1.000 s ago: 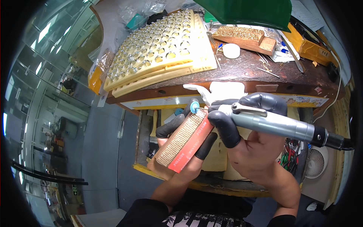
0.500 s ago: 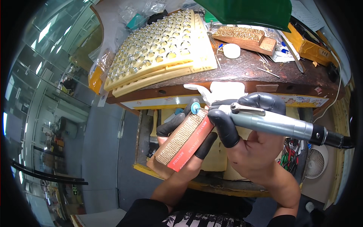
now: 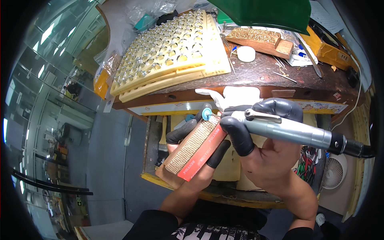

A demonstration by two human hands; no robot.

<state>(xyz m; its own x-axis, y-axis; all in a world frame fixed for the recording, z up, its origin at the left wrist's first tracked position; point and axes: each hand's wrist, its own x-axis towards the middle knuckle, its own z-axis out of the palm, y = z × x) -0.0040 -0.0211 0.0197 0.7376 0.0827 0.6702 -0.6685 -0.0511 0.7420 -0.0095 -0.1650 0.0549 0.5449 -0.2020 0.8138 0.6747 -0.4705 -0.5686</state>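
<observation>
My left hand [image 3: 202, 178], in black finger covers, closes around a wooden block [image 3: 170, 178]. The block's upper face carries rows of small gold beads, and a red printed strip [image 3: 202, 154] runs along its side. My right hand [image 3: 266, 150], also with black-covered fingers, grips a silver rotary handpiece [image 3: 294, 130] like a pen. At the handpiece's thin tip sits a small blue disc [image 3: 207, 114], at the far end of the block beside my left fingertips. Whether the disc touches the block or something small held there, I cannot tell.
On the bench stand cream trays [image 3: 216, 60] with many silver rings. A second beaded wooden block [image 3: 276, 48], a white round container [image 3: 246, 54] and a green shade [image 3: 264, 14] are at the back. Below are an open drawer [image 3: 224, 199], pliers [image 3: 308, 160] and a fan [image 3: 335, 171].
Both hands, the block and the handpiece keep practically the same place. A small white shape near the floor at the lower right has shifted slightly left.
</observation>
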